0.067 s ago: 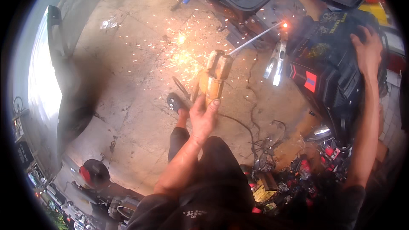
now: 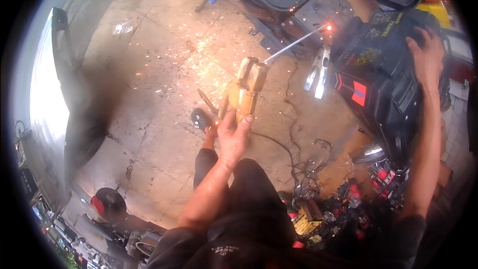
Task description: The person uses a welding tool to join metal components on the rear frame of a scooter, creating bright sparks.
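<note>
1. Head view: black welding machine (image 2: 383, 84) under the flat, unclasped right hand (image 2: 425, 52); sparks could land on it.
2. Left hand (image 2: 234, 137) clamps the yellow electrode holder (image 2: 246, 89); bare skin risks burns.
3. Rod (image 2: 294, 45) arcs at the metal plate (image 2: 323, 7); it may stick.

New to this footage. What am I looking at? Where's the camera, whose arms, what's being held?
One picture, from a fisheye camera worn on a person's head, looking down; edges bend toward the rim. Both bare arms belong to the wearer. The left hand has its grip on a yellow-orange electrode holder carrying a thin welding rod. The rod's tip glows at a grey metal plate, and sparks scatter over the concrete floor. The right hand rests on top of a black box-shaped machine with red marks. A metal clamp lies beside it; tangled cables and red-black clutter lie lower right.
</note>
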A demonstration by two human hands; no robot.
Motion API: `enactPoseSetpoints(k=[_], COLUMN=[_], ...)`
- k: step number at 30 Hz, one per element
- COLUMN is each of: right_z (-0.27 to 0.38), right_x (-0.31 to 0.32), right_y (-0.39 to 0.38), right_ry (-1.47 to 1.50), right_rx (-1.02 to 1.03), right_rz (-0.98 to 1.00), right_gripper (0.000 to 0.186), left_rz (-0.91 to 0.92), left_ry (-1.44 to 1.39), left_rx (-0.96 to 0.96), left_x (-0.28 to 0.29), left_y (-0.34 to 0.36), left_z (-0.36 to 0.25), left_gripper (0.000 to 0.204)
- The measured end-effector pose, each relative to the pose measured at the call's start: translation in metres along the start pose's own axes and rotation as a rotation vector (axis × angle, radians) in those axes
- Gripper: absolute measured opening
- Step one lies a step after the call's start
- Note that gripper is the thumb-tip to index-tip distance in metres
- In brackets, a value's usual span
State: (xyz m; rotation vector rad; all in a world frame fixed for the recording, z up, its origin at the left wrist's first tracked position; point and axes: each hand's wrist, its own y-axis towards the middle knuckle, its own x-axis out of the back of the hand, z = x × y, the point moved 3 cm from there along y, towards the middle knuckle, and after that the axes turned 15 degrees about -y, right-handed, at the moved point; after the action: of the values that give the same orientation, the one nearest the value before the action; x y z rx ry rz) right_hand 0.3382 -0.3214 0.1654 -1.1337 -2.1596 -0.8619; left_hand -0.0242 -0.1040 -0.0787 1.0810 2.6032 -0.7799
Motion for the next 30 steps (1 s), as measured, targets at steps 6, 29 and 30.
enactPoseSetpoints(k=[6, 29, 30], right_z=[0.001, -0.001, -0.003], right_x=[0.003, -0.005, -0.007], right_y=[0.0, 0.002, 0.003], right_ry=[-0.003, 0.025, 0.034], right_rx=[0.003, 0.052, 0.051], right_rz=[-0.001, -0.027, -0.042], right_gripper=[0.04, 0.035, 0.035], left_rz=[0.023, 0.036, 0.025], left_ry=[0.016, 0.109, 0.093], left_rx=[0.141, 0.042, 0.042], left_x=[-0.001, -0.001, -0.003], left_y=[0.0, 0.002, 0.002], left_z=[0.002, -0.004, -0.005], left_gripper=[0.037, 0.037, 0.038])
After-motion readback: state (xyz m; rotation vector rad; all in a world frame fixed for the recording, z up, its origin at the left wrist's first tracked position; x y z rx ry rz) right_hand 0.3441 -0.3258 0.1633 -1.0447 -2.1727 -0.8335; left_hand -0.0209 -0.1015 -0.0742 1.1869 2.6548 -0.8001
